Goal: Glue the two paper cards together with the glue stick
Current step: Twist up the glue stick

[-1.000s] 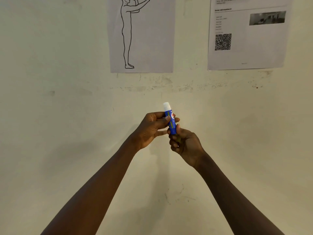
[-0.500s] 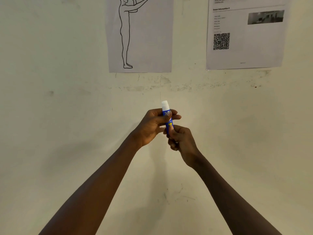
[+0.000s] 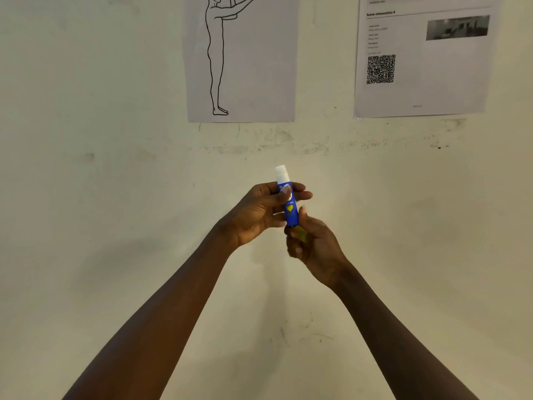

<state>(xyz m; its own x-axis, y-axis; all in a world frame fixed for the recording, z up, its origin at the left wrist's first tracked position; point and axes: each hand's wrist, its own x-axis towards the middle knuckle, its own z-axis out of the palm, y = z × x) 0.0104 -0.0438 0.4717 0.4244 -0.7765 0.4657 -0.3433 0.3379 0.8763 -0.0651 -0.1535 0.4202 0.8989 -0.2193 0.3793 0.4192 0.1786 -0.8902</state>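
I'm holding the glue stick (image 3: pixel 289 208) upright in the middle of the frame, in front of a bare wall (image 3: pixel 86 197). My left hand (image 3: pixel 256 213) grips the upper part of the blue barrel, thumb across the front, and my fingers (image 3: pixel 301 194) wrap behind it so their tips show on the right. My right hand (image 3: pixel 314 246), just below, has its fingers curled round the bottom end. It is blurred, so I may be pinching the twist knob, but I can't be sure.

I judge this to be the preparation step: getting the stick ready before any glue goes on paper. The white top (image 3: pixel 282 173) could be a cap or bare glue; the view doesn't settle it. Next I'd need glue showing at the tip, and then I'd look down to find the cards (neither is in view here, and no table either).

Counted:
- One glue stick.
- Two hands, both on the stick.
- No cards in view.
- Two sheets taped to the wall: a line drawing (image 3: pixel 259 67) of a standing figure at top centre, and a printed notice (image 3: pixel 432 82) with one QR code (image 3: pixel 380 69) at upper right.
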